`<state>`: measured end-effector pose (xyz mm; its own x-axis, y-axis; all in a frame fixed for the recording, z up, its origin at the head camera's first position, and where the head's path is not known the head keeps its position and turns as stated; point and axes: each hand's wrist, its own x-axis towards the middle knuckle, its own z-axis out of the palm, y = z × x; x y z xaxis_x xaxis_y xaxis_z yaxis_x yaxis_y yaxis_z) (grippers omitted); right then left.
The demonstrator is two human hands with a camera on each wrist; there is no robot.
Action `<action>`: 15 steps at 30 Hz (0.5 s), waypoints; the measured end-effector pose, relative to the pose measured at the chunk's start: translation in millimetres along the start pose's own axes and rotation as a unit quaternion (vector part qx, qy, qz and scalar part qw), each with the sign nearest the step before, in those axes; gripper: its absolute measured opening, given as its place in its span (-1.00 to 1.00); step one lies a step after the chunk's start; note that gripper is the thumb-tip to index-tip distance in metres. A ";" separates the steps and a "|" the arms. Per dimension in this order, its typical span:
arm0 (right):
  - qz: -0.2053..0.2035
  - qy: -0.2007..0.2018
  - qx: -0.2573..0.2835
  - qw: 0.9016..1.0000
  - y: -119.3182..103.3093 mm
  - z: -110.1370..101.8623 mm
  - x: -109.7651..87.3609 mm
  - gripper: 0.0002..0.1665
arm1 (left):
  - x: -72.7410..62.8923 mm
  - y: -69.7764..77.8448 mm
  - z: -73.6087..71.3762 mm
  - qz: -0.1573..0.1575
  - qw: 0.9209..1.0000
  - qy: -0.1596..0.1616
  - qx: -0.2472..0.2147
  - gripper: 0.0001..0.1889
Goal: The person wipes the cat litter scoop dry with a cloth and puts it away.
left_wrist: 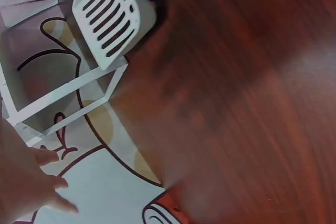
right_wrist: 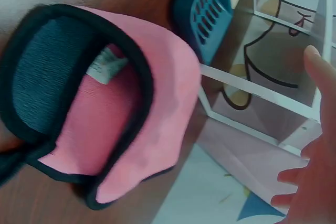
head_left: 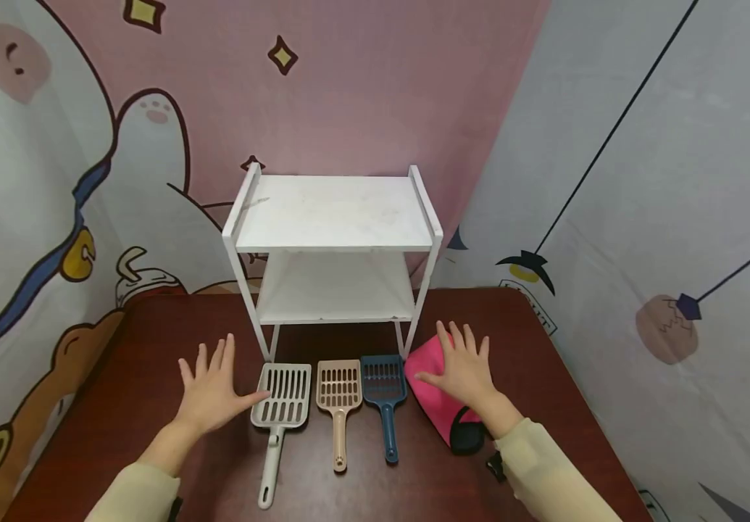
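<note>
Fingers spread, my left hand (head_left: 210,391) is held over the table, its thumb overlapping the white litter scoop (head_left: 283,395) in the head view. My right hand (head_left: 462,366), also spread wide and holding nothing, is above a pink fabric pouch (head_left: 430,395) with black trim. In the right wrist view the pouch (right_wrist: 168,77) shows its opening and a small white label inside. Between the hands lie a beige litter scoop (head_left: 339,391) and a dark blue litter scoop (head_left: 384,384), side by side with handles toward me.
A white two-tier shelf (head_left: 335,214) stands at the back of the dark red-brown table (head_left: 153,348), just behind the scoops. A cartoon-printed cloth (head_left: 361,94) hangs behind the table and along both sides.
</note>
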<state>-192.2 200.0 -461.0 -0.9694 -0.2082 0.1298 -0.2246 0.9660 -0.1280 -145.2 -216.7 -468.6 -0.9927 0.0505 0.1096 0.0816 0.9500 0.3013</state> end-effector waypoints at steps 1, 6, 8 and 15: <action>0.001 -0.003 -0.001 1.000 0.7 2.2 -0.4 0.24 | -1.7 -1.1 1.6 -0.004 1.000 -0.004 -0.002 0.30; 0.002 -0.019 -0.012 1.000 3.9 12.5 -3.5 0.25 | -11.1 -7.2 8.0 -0.022 0.999 -0.030 -0.019 0.33; 0.000 -0.024 -0.013 1.000 4.8 16.0 -4.1 0.26 | -15.1 -9.6 9.1 -0.033 0.998 -0.045 -0.033 0.32; -0.001 -0.026 -0.015 1.000 8.3 25.8 -5.2 0.26 | -25.5 -16.5 12.9 -0.080 0.990 -0.097 -0.068 0.30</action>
<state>-191.5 205.1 -488.2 -0.9731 -0.2162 0.0795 -0.2234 0.9699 -0.0973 -122.4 -229.7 -488.5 -0.9912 -0.0271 -0.1295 -0.0803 0.9013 0.4258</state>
